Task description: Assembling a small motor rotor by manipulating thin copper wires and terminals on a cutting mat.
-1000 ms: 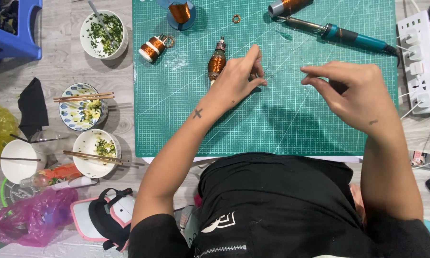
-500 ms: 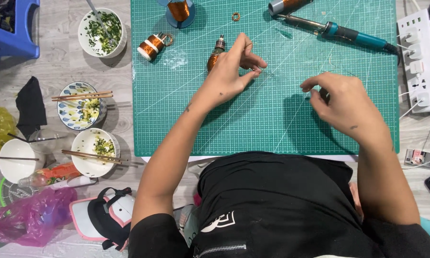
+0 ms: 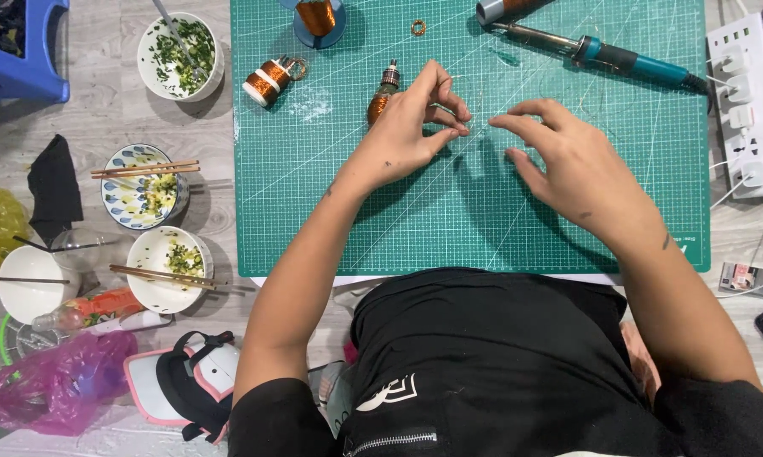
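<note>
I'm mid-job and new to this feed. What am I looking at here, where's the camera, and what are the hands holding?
There is no machine: a person works with two bare hands. The one camera sits on their head and looks straight down. The left hand pinches its fingertips together and the right hand is close beside it; whatever is between them is too fine to see. Both are over a green mat. On the mat lie a soldering iron, copper wire spools and a small copper coil. Left of the mat stand bowls with chopsticks.
</note>
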